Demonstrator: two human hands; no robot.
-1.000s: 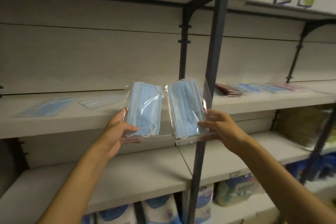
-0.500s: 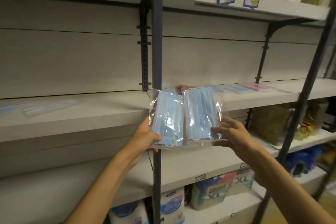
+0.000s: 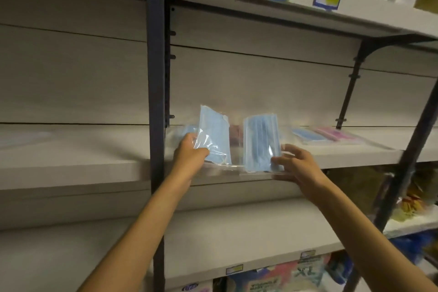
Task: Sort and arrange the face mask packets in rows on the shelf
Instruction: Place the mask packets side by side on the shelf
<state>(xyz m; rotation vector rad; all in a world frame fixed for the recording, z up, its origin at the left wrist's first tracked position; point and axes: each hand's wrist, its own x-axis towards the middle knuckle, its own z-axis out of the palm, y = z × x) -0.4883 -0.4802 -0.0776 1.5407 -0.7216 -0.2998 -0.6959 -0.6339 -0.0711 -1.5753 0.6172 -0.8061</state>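
Now you're holding two mask packets up at the front edge of the middle shelf point(image 3: 355, 157); your left hand point(image 3: 189, 153) is pinching the lower corner of the left packet point(image 3: 214, 134), which is tilting, and your right hand point(image 3: 299, 165) is gripping the bottom of the right packet point(image 3: 262, 142), fingers curled round its edge; these are looking light, floppy and slick in clear plastic, so you're better off holding by the mask's body than the loose film; blue and pink packets point(image 3: 327, 136) are lying flat further right on that shelf, apart from yours.
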